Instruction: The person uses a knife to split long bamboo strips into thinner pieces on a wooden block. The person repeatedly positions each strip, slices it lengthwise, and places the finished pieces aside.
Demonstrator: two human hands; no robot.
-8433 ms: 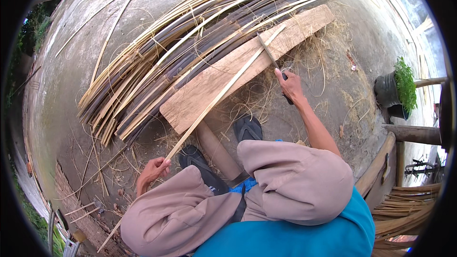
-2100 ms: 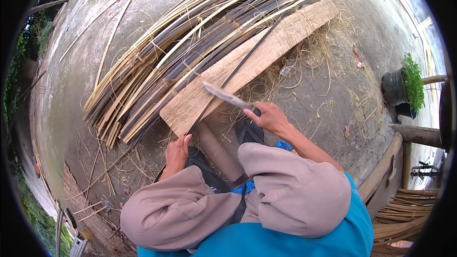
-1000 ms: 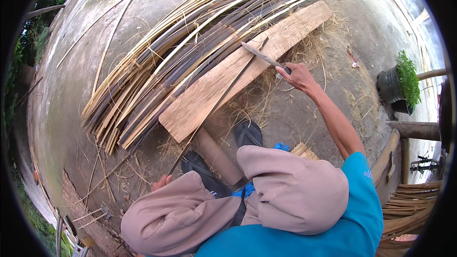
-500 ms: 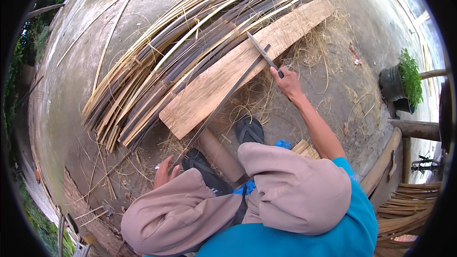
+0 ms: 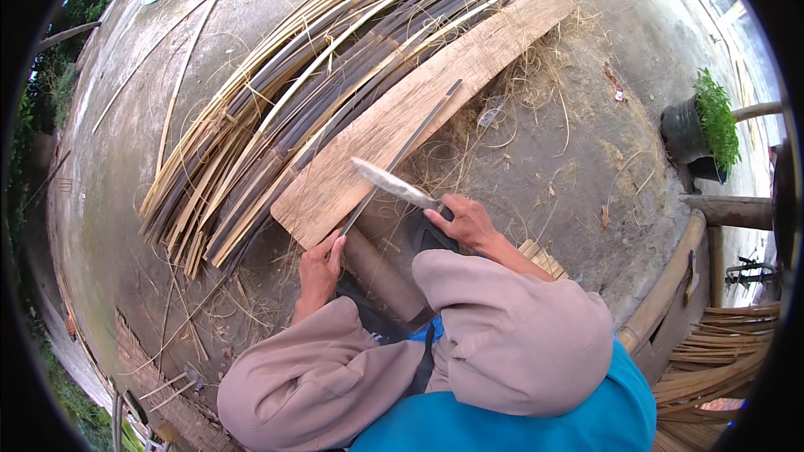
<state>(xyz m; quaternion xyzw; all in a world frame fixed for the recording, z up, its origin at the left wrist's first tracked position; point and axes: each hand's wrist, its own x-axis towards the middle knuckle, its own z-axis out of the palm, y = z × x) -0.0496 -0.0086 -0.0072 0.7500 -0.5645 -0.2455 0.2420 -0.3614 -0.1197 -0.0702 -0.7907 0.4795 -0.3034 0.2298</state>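
My left hand (image 5: 316, 274) is closed on the near end of a thin dark bamboo strip (image 5: 408, 143). The strip runs up and to the right across a long pale wooden board (image 5: 314, 192), which lies slanted in front of me. In my right hand (image 5: 466, 222), fingers wrapped round the handle, is a knife (image 5: 392, 183). Its blade points to the left and passes over or beside the strip near the board's lower edge; I cannot tell whether the two touch.
Bundled bamboo strips (image 5: 251, 109) lie along the board's far side. A round log (image 5: 381, 276) is between my feet. Thin shavings (image 5: 544, 75) litter the ground. At right stand a potted plant (image 5: 687, 130) and wooden poles (image 5: 737, 212); more strips (image 5: 724, 351) are at lower right.
My right hand has drawn the knife down toward me from the strip's far part. My left hand has moved up and right, and the strip's near end now sits closer to the board.
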